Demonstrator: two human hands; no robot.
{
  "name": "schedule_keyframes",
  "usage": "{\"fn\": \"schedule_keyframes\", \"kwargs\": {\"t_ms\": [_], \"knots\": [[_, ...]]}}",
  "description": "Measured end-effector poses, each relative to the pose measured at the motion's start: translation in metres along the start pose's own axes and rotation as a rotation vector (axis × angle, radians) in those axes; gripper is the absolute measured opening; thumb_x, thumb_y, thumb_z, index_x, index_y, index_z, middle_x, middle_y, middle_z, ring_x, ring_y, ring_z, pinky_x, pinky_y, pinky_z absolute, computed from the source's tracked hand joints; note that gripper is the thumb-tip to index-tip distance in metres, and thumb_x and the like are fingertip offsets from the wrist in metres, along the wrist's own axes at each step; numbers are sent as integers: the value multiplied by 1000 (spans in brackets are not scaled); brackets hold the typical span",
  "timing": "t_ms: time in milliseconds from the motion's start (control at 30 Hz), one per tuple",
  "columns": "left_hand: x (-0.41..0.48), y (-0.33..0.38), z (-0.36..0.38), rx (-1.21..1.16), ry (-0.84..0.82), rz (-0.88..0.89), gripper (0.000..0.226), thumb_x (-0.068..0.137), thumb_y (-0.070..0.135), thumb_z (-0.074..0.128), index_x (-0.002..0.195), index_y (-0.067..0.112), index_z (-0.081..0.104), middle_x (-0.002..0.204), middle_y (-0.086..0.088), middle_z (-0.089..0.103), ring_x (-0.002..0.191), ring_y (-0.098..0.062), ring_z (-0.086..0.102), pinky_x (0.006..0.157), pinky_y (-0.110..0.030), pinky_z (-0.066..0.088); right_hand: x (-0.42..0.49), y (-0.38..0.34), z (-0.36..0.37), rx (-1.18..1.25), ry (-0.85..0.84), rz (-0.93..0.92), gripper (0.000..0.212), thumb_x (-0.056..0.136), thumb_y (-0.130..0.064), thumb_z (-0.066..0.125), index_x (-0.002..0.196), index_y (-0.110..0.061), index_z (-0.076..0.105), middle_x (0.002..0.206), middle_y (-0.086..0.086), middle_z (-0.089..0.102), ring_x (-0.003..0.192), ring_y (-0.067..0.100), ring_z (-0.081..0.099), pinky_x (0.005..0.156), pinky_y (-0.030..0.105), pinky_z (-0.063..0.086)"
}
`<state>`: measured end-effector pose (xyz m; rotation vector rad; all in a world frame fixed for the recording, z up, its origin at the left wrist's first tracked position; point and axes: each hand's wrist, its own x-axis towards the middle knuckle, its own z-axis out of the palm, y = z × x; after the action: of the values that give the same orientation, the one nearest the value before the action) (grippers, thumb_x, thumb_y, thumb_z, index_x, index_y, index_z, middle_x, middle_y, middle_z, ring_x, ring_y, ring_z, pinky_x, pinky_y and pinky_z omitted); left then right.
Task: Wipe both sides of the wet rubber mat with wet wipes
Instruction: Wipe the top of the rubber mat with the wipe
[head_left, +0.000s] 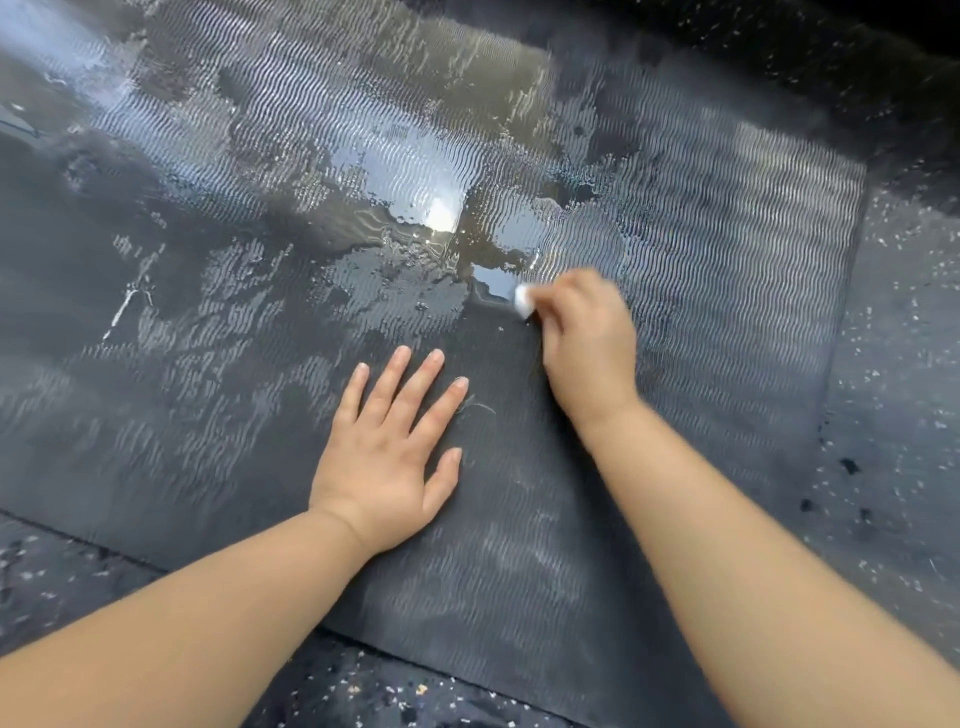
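Item one on my feed: rubber mat (208, 374), dark and wavy-ribbed, lying flat on the floor (896, 415) and filling most of the head view. Its far half is glossy with standing water (415, 202); the near strip looks duller. Item two: wet wipe (523, 300), a small white wad, pressed to the mat at the near edge of the water, only its tip showing. Item three, hands: my right hand (587, 338) is clenched around the wipe, knuckles up and somewhat blurred. My left hand (387, 457) is released, fingers straight and spread, palm flat on the mat nearer to me. Item four: the floor, dark with pale flecks, visible past the mat's right and near edges.
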<state>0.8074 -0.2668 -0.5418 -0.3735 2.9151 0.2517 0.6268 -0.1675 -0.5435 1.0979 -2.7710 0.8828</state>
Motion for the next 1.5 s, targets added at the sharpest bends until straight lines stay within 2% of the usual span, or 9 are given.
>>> {"fn": "schedule_keyframes", "kwargs": {"t_ms": [167,300,500,600,733,900,1167,1333,1500], "knots": [[0,1,-1,-16,2,0,60,86,44,32,138,16,47,147,-13,39,136,-37,34,107,-53,18,-101,-21,-18,113,-226,-186,12,84,-3,61,81,-8,71,79,7,62,67,29,58,62,40,47],[-1,0,0,-4,0,-5,61,87,44,30,139,17,45,147,-12,39,137,-35,33,108,-53,18,-72,0,-30,86,-341,-409,18,85,-4,57,83,-9,74,78,10,63,64,30,58,57,39,48],[-1,0,1,-1,-4,-8,61,88,44,29,140,17,43,148,-12,38,138,-35,31,111,-53,16,61,61,-29,-141,-78,38,20,89,-14,58,98,-5,73,93,19,62,91,36,55,77,27,33],[0,0,1,-14,1,-7,61,87,44,30,139,17,45,147,-12,39,137,-35,33,110,-52,16,60,61,-24,-120,-41,171,21,91,-15,58,101,-5,72,97,19,59,95,32,55,74,19,31],[0,1,-2,-61,11,-19,59,86,43,32,135,16,51,144,-13,43,135,-36,36,110,-53,18,-34,28,-31,-43,7,91,16,83,0,62,88,-7,75,79,15,57,75,30,54,69,30,38],[21,12,-10,-140,144,23,52,86,36,38,127,12,59,136,-15,51,130,-36,37,109,-54,20,-139,11,-55,48,-142,-29,26,85,-10,49,87,-11,75,78,-3,62,74,13,50,70,26,43],[116,9,-19,-36,99,-100,58,95,42,33,148,22,26,156,-6,17,145,-28,4,115,-46,-5,7,69,-45,-102,-23,31,18,79,4,62,81,-8,76,70,17,58,68,33,54,66,35,34],[120,9,-12,3,96,-111,65,88,47,20,145,18,35,152,-9,28,143,-30,16,116,-50,6,87,99,-35,-170,73,318,23,88,-5,54,99,-8,73,97,17,60,94,33,55,76,23,33],[120,11,-14,-21,104,-101,65,87,45,22,141,15,43,148,-12,36,140,-34,24,114,-53,12,1,62,-35,-86,38,135,18,82,2,60,88,-9,73,79,13,56,74,29,55,68,32,43]]}}
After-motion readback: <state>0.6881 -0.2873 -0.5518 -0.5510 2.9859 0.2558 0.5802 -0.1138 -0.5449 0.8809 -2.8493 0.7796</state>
